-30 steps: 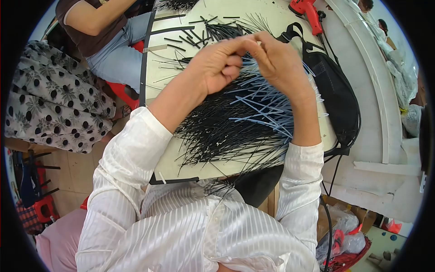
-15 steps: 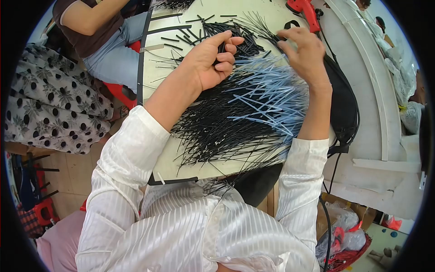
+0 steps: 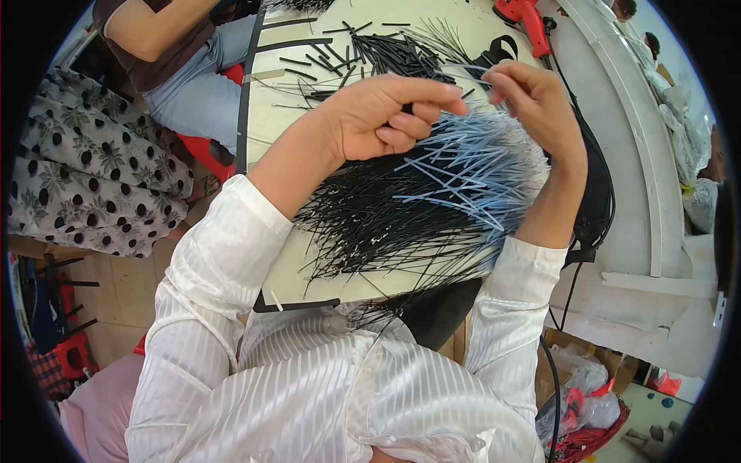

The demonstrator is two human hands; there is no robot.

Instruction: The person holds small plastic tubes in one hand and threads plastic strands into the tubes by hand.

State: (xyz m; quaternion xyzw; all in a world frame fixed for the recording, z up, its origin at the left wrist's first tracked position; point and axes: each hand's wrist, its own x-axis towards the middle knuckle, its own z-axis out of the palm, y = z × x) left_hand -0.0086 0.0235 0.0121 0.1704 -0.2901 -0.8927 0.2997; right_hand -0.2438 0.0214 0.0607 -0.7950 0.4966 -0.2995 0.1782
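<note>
My left hand [image 3: 390, 116] is closed above the pile, its forefinger and thumb pressed together at a small dark piece. To its right my right hand [image 3: 540, 116] pinches the end of a thin pale wire that stretches leftward. Below both hands lies a wide heap of thin black wires [image 3: 378, 224], with pale blue tubes [image 3: 463, 170] over their right ends. Short black tube pieces [image 3: 397, 58] are piled just beyond my left hand. A bundle of thin bare wires [image 3: 444, 38] lies behind the gap between the hands.
The pale table [image 3: 282, 282] has a dark edge. A red heat gun [image 3: 529, 27] lies at the back right, near a black bag [image 3: 594, 193]. Another person [image 3: 154, 31] sits at the back left. Plastic bags [image 3: 590, 393] fill a box at the lower right.
My right hand went from beside my left hand out to the right, and now pinches a thin wire. My left hand has shifted slightly right and down, its forefinger extended.
</note>
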